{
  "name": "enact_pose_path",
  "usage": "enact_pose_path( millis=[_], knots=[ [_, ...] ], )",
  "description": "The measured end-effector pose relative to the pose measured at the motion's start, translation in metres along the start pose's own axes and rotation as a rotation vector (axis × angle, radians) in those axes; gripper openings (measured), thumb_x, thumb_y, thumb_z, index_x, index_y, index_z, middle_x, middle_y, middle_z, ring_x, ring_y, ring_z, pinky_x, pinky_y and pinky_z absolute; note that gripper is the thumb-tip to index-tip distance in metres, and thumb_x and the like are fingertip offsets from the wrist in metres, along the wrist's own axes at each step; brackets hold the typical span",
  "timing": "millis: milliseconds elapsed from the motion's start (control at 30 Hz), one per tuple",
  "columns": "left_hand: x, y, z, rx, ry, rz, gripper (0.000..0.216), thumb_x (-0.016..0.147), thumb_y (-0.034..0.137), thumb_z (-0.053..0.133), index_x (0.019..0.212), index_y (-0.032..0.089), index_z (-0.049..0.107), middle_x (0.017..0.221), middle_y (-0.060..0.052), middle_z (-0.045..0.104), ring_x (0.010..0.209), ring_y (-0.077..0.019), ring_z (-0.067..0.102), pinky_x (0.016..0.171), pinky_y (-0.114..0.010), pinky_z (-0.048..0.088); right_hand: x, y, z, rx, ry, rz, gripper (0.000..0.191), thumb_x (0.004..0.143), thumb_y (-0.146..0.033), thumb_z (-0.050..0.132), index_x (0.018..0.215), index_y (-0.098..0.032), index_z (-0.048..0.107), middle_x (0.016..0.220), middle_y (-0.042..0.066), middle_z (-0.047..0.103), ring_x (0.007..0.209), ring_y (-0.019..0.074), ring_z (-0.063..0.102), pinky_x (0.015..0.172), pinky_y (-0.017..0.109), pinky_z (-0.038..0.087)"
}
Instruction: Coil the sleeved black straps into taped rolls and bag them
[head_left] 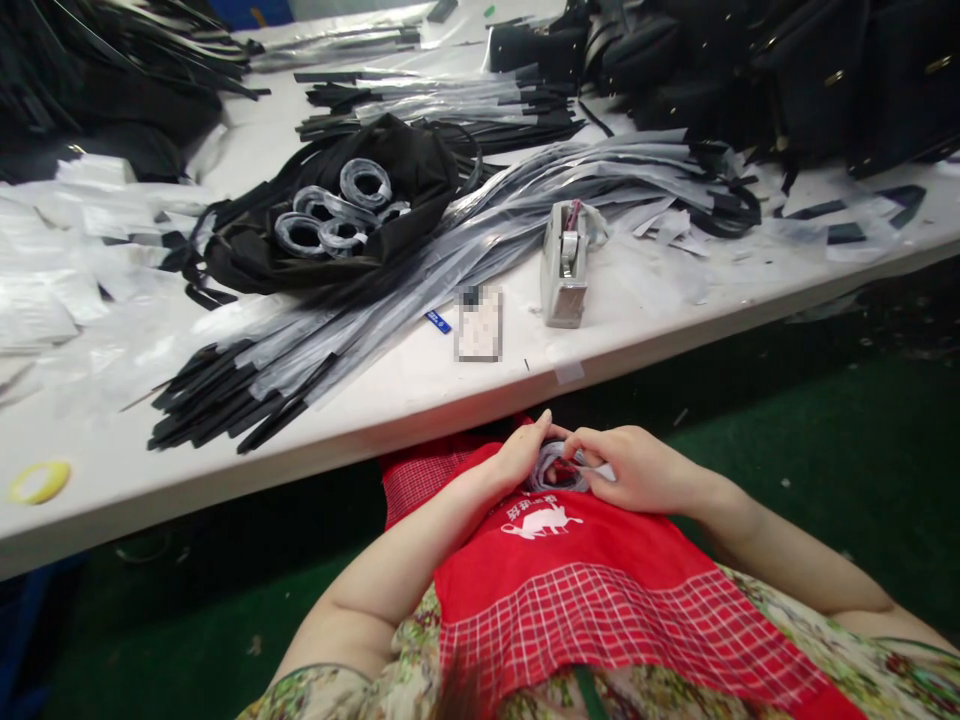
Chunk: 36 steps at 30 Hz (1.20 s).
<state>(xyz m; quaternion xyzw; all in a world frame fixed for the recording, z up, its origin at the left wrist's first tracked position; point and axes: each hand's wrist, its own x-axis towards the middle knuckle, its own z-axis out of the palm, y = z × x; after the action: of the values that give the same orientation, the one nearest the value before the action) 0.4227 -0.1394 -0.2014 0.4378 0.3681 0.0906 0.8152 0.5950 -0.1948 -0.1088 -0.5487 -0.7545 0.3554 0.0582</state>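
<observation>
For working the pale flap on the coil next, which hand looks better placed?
Probably the right hand: it sits right at the pale flap, while the left hand holds the coil's opposite side.

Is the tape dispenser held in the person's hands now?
No, the tape dispenser stands on the white table; the left hand and right hand hold a coil.

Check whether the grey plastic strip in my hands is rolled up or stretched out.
Rolled up: the grey plastic strip forms a round, layered ring, held between the left hand and right hand.
</observation>
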Motion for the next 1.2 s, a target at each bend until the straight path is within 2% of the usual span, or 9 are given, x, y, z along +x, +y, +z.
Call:
enact_pose_path(
  millis=[167, 333, 533, 667, 833, 900, 1000, 1100, 1200],
  knots=[
    [0.002, 0.0, -0.003, 0.187, 0.074, 0.156, 0.058, 0.094, 0.053, 0.035, 0.08, 0.011, 0.072, 0.071, -0.006, 0.07, 0.065, -0.0161, 0.06, 0.068, -0.028, 0.048, 0.015, 0.01, 0.011, 0.03, 0.055, 0.054, 0.028, 0.083, -0.025, 0.062, 0.111, -0.022, 0.061, 0.082, 0.0, 0.069, 0.073, 0.0172, 0.064, 0.068, 0.027, 0.042],
    [-0.007, 0.011, -0.003, 0.327, -0.037, 0.307, 0.033, 0.086, 0.025, 0.043, 0.092, 0.013, 0.073, 0.094, -0.006, 0.073, 0.085, -0.0185, 0.063, 0.08, -0.027, 0.049, 0.021, 0.026, 0.004, 0.377, 0.074, 0.09, 0.032, 0.075, -0.038, 0.075, 0.1, -0.021, 0.064, 0.078, -0.001, 0.068, 0.07, 0.0149, 0.062, 0.065, 0.025, 0.045],
    [-0.021, 0.013, 0.007, 0.552, 0.023, 0.475, 0.019, 0.086, 0.026, 0.057, 0.086, 0.014, 0.071, 0.085, -0.005, 0.07, 0.078, -0.0172, 0.063, 0.077, -0.027, 0.049, 0.03, 0.04, 0.024, 0.855, 0.167, 0.202, 0.04, 0.067, -0.04, 0.08, 0.095, -0.018, 0.061, 0.072, -0.002, 0.062, 0.06, 0.0109, 0.055, 0.056, 0.023, 0.044],
    [-0.026, 0.011, 0.01, 0.6, 0.051, 0.503, 0.02, 0.09, 0.027, 0.056, 0.084, 0.016, 0.071, 0.085, -0.006, 0.072, 0.077, -0.0168, 0.064, 0.077, -0.027, 0.05, 0.035, 0.048, 0.042, 0.952, 0.31, 0.334, 0.038, 0.07, -0.047, 0.076, 0.09, -0.018, 0.063, 0.069, -0.002, 0.062, 0.058, 0.0111, 0.055, 0.055, 0.024, 0.045],
    [-0.029, 0.017, 0.014, 0.613, 0.015, 0.593, 0.02, 0.092, 0.026, 0.055, 0.086, 0.018, 0.071, 0.095, -0.007, 0.073, 0.091, -0.0183, 0.066, 0.088, -0.029, 0.05, 0.036, 0.052, 0.062, 1.21, 0.108, 0.439, 0.032, 0.071, -0.046, 0.073, 0.08, -0.015, 0.071, 0.075, 0.003, 0.071, 0.066, 0.0138, 0.061, 0.063, 0.026, 0.048],
    [-0.03, 0.017, 0.015, 0.621, 0.005, 0.574, 0.021, 0.093, 0.027, 0.053, 0.087, 0.019, 0.071, 0.097, -0.007, 0.073, 0.094, -0.0184, 0.066, 0.091, -0.03, 0.05, 0.036, 0.05, 0.067, 1.286, 0.103, 0.461, 0.03, 0.068, -0.042, 0.074, 0.078, -0.014, 0.071, 0.072, 0.003, 0.071, 0.064, 0.0133, 0.061, 0.063, 0.026, 0.047],
    [-0.032, 0.016, 0.015, 0.629, 0.05, 0.554, 0.022, 0.094, 0.029, 0.052, 0.087, 0.02, 0.072, 0.101, -0.008, 0.07, 0.099, -0.0188, 0.064, 0.093, -0.03, 0.049, 0.032, 0.047, 0.066, 1.166, 0.225, 0.462, 0.03, 0.069, -0.043, 0.073, 0.077, -0.014, 0.072, 0.069, 0.002, 0.07, 0.061, 0.0133, 0.059, 0.06, 0.026, 0.046],
    [-0.032, 0.012, 0.015, 0.634, 0.186, 0.541, 0.021, 0.092, 0.031, 0.056, 0.083, 0.02, 0.072, 0.108, -0.009, 0.061, 0.106, -0.0199, 0.059, 0.094, -0.031, 0.048, 0.026, 0.043, 0.059, 0.898, 0.356, 0.398, 0.029, 0.078, -0.043, 0.064, 0.079, -0.015, 0.073, 0.07, 0.003, 0.071, 0.064, 0.0154, 0.06, 0.061, 0.027, 0.045],
    [-0.03, 0.009, 0.016, 0.601, 0.296, 0.462, 0.022, 0.091, 0.031, 0.057, 0.077, 0.018, 0.069, 0.1, -0.007, 0.058, 0.097, -0.0184, 0.058, 0.089, -0.031, 0.047, 0.021, 0.037, 0.051, 0.659, 0.414, 0.317, 0.03, 0.086, -0.038, 0.054, 0.08, -0.017, 0.074, 0.077, 0.003, 0.072, 0.071, 0.0174, 0.063, 0.067, 0.028, 0.045]
  ],
)
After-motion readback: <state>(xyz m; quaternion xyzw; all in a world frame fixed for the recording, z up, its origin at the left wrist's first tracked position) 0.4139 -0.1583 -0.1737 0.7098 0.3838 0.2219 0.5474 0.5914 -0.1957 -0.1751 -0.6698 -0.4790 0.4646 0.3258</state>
